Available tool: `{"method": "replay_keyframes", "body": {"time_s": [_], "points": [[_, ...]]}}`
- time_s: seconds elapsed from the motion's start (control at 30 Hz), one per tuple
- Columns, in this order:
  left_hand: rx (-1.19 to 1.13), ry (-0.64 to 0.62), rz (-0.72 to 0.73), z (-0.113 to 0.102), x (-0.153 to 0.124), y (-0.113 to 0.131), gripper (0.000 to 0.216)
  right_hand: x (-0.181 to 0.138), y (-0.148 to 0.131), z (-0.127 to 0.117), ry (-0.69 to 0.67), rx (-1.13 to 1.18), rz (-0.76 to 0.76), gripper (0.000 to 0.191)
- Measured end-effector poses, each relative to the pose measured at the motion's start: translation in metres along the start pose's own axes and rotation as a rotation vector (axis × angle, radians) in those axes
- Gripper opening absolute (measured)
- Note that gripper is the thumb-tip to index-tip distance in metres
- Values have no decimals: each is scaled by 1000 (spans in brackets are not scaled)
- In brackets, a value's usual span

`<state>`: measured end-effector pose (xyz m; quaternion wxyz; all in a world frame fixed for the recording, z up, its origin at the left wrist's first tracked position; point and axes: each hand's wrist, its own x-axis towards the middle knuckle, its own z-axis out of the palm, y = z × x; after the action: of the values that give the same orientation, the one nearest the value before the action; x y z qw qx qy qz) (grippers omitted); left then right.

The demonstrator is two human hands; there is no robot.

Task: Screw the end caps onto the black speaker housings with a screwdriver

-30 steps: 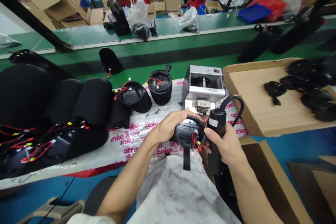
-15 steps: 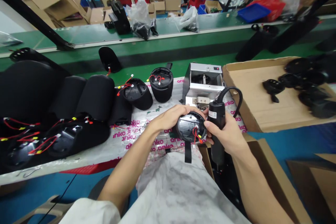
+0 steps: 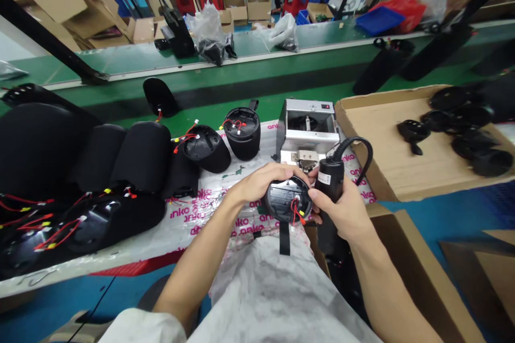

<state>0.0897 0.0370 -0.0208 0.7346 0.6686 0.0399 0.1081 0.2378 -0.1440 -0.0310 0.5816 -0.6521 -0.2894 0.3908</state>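
Note:
Over my lap, my left hand (image 3: 265, 181) grips a black round speaker housing (image 3: 284, 199) from its far side. Its glossy end faces up, with red wires and a yellow plug hanging at its right, and a black strap (image 3: 285, 240) dangles below. My right hand (image 3: 346, 206) is wrapped round a black electric screwdriver (image 3: 329, 185), its cord looping at the top and its lower end pointing down. The right fingertips also touch the housing's right edge. Just beyond the hands stands a metal screw feeder (image 3: 308, 131).
Two similar housings (image 3: 242, 131) stand left of the feeder, and more black fabric-covered speaker bodies (image 3: 139, 158) lie farther left. On the right, a shallow cardboard tray (image 3: 374, 144) holds black parts. An open carton (image 3: 410, 257) is below it. A green conveyor bench (image 3: 257, 77) runs behind.
The view has shifted slightly, so the bench items sit a little left. Both hands keep their hold on the housing and the electric screwdriver.

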Motion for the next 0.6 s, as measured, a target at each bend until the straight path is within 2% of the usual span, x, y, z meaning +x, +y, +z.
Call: {"method": "replay_keyframes", "body": {"time_s": [0.17,0.37,0.53,0.6], "points": [[-25,13,4,3,-4,-1,45,-5,-5,3,42,-22,-32,57],[-40,75,19,2,-22,-2,43,-17,-13,19,24,-28,-48,54],[-109,-24,-15,-4,-29,2,38,-22,-8,27,7,-7,-71,54],[-119,-23,-25,-4,-28,2,38,-23,-7,28,10,-5,-87,52]]}}
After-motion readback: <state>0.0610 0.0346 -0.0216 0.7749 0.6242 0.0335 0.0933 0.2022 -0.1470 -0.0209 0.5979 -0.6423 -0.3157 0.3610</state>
